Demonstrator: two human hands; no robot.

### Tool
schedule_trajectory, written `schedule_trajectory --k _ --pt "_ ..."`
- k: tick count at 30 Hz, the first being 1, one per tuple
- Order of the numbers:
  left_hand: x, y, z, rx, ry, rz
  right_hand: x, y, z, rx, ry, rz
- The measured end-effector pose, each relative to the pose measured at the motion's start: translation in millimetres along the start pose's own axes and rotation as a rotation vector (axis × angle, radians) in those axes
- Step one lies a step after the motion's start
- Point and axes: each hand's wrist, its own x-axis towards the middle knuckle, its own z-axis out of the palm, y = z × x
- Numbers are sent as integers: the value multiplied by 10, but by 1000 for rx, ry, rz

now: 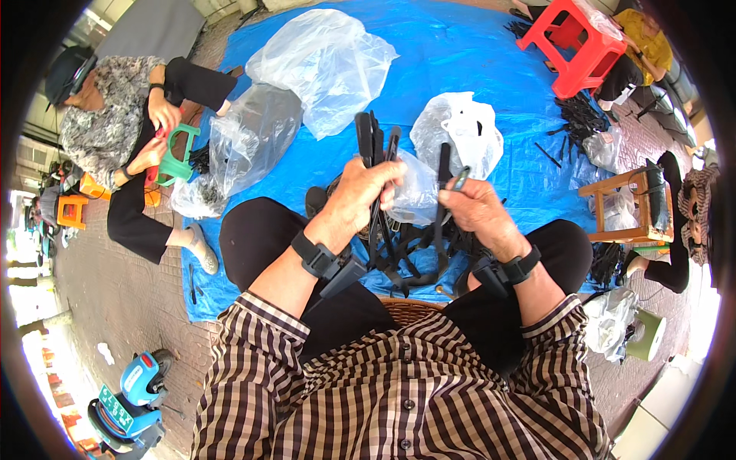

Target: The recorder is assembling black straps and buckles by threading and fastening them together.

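My left hand (356,195) is closed around a bundle of flat black straps (369,142), which stick up above the fist and hang down below it. A short way to the right, my right hand (481,213) pinches a single black strap (445,162) between thumb and fingers. A small shiny piece (461,179) shows at the same fingertips, too small to name. Under both hands, more black straps (418,264) lie in a tangled pile between my knees. A clear plastic bag (418,192) shows behind the gap between the hands.
A blue tarp (399,84) covers the ground, with large clear plastic bags (318,65) and a white bag (464,134). At left, a seated person (115,115) works near a green stool (180,153). A red stool (575,46) and a wooden stool (629,203) stand at right.
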Motion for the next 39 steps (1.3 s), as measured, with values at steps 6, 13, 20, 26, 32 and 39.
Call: schedule_trajectory --k 6,13,20,26,32,39 --pt "-13 -111 164 97 -83 -54 -6 -28 257 -150 -111 -23" --pt "37 -202 122 11 -41 33 -3 -29 159 -95 -133 2" --pt "-11 -153 108 53 -106 -123 -30 -67 221 -621 359 -471" --pt "-33 -299 87 -193 -298 -186 -63 64 345 -867 176 -822" --pt "-153 -111 167 -193 -261 -149 -82 111 315 -1018 85 -904" --pt "-30 -144 142 -161 -113 -52 -116 127 350 -1065 1 -904"
